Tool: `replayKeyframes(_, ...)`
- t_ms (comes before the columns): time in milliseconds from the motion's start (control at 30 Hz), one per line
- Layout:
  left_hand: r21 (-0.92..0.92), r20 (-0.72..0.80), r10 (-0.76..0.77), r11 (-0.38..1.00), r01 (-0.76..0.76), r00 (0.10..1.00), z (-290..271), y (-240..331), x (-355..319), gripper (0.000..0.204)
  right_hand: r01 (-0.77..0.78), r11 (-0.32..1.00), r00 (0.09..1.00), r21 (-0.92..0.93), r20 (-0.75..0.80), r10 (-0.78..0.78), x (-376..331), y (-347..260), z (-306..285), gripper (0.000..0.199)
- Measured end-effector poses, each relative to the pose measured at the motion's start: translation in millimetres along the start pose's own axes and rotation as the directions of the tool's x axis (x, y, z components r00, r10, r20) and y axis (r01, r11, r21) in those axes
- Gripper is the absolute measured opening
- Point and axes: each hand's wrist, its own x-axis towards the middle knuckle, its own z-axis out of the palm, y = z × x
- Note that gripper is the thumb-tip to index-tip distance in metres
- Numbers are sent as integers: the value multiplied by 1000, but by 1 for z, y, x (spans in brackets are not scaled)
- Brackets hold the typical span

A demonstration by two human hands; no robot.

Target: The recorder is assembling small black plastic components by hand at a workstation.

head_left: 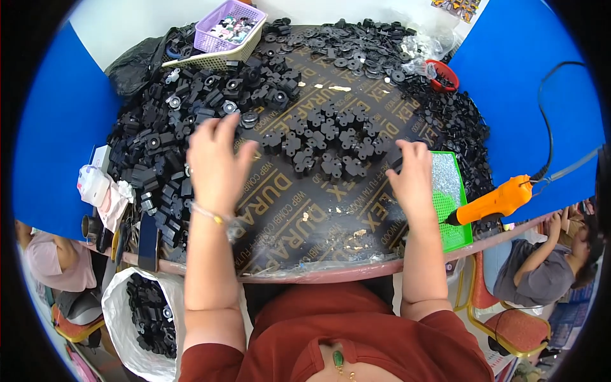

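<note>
Hands apart: left hand [217, 162] open, right hand [415, 177] grip unclear. Black parts [331, 164] between: lobed faces up, long axis unclear. Orange driver [498, 200] overlaps green tray [454, 235], right of both.

Bunch of black parts [330, 130] standing packed together mid-table [305, 219], flat lobed tops mostly facing up. Another dark piece [393, 157] is right by the fingers of the right hand [414, 178], can't tell if it's gripped. Chunkier black blocks [153, 127] are heaped every which way beside the left hand [218, 162].
</note>
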Motion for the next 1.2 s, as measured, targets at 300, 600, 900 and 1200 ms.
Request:
replayKeyframes(300,297,202,-292,928,225,935,19,-104,13,53,-33,911,973,411,222,-65,-4,-20,19,66)
replayKeyframes(600,233,289,-314,939,251,905,26,-107,26,40,42,999,999,30,-27,-42,10,7,3,49)
replayKeyframes(900,-895,68,-306,402,194,950,2,-22,36,48,145,989,983,25,-118,-141,65,-48,-2,45)
replayKeyframes(1200,-717,556,-110,-565,409,824,71,34,-21,31,163,979,902,126,383,-200,184,-140,143,76)
